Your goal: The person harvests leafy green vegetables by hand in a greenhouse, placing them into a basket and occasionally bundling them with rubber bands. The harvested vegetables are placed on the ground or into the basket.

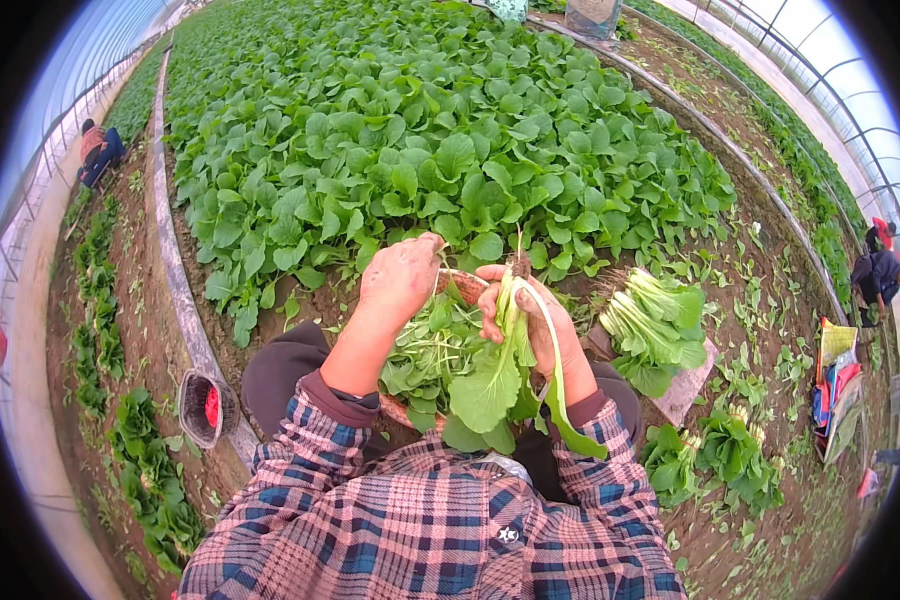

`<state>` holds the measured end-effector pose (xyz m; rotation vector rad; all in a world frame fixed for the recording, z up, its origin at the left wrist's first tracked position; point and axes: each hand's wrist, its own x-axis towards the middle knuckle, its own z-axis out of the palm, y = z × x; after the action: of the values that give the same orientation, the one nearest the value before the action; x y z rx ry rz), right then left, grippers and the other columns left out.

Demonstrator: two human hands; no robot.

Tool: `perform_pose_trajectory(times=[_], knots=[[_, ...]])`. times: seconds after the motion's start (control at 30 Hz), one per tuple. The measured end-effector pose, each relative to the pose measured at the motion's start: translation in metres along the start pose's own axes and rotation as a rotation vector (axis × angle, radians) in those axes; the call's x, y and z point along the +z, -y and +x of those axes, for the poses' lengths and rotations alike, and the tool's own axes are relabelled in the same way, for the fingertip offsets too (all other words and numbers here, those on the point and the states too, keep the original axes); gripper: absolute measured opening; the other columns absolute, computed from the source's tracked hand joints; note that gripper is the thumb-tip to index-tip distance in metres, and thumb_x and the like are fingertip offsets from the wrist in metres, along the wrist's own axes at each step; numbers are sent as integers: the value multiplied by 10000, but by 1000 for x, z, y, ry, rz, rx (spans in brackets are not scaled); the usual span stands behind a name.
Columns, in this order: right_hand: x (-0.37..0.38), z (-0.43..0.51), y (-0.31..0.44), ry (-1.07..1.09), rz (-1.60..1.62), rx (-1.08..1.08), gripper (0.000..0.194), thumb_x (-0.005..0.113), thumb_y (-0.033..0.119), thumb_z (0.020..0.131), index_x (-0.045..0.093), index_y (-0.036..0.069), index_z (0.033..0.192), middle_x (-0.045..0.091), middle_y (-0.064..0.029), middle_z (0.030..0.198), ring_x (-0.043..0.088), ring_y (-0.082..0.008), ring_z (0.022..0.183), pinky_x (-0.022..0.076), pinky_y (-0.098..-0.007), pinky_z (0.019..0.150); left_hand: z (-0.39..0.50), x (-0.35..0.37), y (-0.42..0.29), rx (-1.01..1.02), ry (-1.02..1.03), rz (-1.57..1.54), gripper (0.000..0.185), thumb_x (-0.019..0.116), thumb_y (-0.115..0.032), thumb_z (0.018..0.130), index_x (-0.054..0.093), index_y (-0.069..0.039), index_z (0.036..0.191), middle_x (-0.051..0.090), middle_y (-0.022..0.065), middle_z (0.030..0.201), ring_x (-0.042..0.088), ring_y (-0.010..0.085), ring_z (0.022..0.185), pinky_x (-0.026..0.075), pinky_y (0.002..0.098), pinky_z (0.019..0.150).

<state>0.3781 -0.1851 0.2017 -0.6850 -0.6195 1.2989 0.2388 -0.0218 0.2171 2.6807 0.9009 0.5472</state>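
In my right hand [536,315] is a leafy green plant [487,386], its soil-covered root pointing up and its broad leaves hanging down. One long pale stalk curves outward from it over the palm. My left hand [401,274] is raised beside it with the fingertips pinched together; a thin bit of green shows at them, too small to tell what it is. Below both hands, between my knees, a red-rimmed basket [397,411] holds loose leaves and stems [431,349]. Right of my right hand, a pile of greens with roots [656,322] lies on a flat board [686,386].
Dense growing greens [435,150] stand ahead. Bundled greens [735,450] lie at right, near colourful bags [840,390]. A small bin [208,409] with something red stands at left by a pale border strip [176,262]. Other people [101,154] are crouched at far left and far right.
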Motion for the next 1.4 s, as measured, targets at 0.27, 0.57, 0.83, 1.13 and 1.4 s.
perform_pose_trajectory(times=[0.27, 0.57, 0.83, 1.13, 1.4], knots=[[-5, 10, -7, -161, -49, -236, 461, 618, 215, 919, 488, -17, 1295, 651, -103, 965, 599, -251, 1066, 466, -366, 965, -34, 48, -35, -132, 365, -1249, 352, 656, -221, 921, 624, 21, 1175, 681, 96, 1097, 639, 156, 959, 514, 324, 837], [-16, 4, 4, -263, -20, -121, 514, 531, 331, 980, 465, 6, 1372, 600, -127, 1286, 557, -210, 1170, 389, -357, 1007, -30, 49, -25, -177, 134, -800, 497, 750, -236, 844, 586, 2, 1248, 666, 81, 1087, 634, 185, 949, 498, 324, 871], [-21, 16, -17, -283, -151, -95, 474, 662, 147, 898, 506, -16, 1315, 648, -153, 1194, 623, -210, 1076, 490, -353, 954, -39, 50, -47, 43, 80, -503, 594, 735, -321, 820, 542, -40, 1306, 649, 195, 1137, 610, 362, 1089, 481, 401, 928], [-20, 10, -1, -229, 21, -136, 471, 586, 59, 863, 498, -69, 1308, 629, -187, 1218, 645, -249, 1056, 508, -367, 949, -31, 69, -31, -110, 89, -1018, 223, 625, -166, 907, 686, -25, 1069, 695, 75, 917, 614, 139, 820, 488, 282, 776], [-26, 9, -4, -242, -8, -125, 399, 608, 86, 870, 526, -54, 1235, 656, -221, 1133, 648, -310, 1057, 514, -413, 948, -29, 72, -32, -139, 183, -852, 221, 636, -177, 893, 687, -32, 1052, 693, 134, 856, 644, 196, 739, 510, 335, 712]])
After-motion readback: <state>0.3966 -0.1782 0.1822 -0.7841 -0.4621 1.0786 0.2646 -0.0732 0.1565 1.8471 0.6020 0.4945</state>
